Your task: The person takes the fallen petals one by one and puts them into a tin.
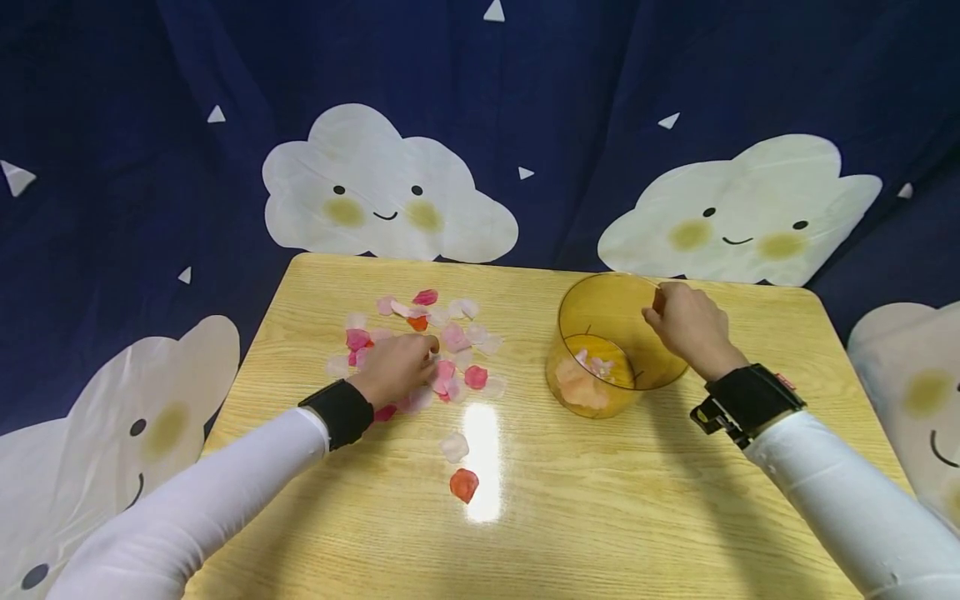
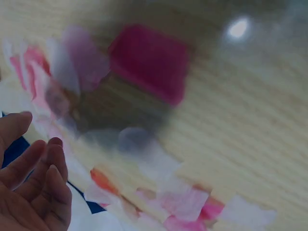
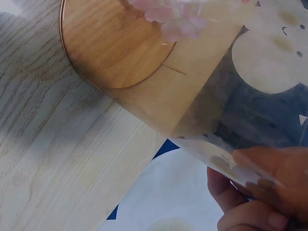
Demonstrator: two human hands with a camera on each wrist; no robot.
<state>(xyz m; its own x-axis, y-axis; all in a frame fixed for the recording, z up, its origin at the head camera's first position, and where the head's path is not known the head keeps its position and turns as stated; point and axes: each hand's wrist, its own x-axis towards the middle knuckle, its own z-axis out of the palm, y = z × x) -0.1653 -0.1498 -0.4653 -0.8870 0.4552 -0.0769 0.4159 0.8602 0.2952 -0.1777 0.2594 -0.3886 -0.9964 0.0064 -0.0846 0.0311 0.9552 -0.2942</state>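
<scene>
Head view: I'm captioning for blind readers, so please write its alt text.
A person's right hand holds a transparent amber cylindrical container by its rim, with pale pink petals inside, while the left hand is among loose pink, white and red petals on a pale wood-grain table. Behind is a navy cloth backdrop with smiling white clouds.

One navy cloth backdrop [image 1: 562,92] bearing small white triangles [image 1: 494,12] and smiling white clouds [image 1: 390,179], yellow-cheeked, two beyond the far edge, one cropped at either side; one light wood-grain table [image 1: 585,500], far corners rounded, with a bright reflection [image 1: 482,479] on top.
</scene>
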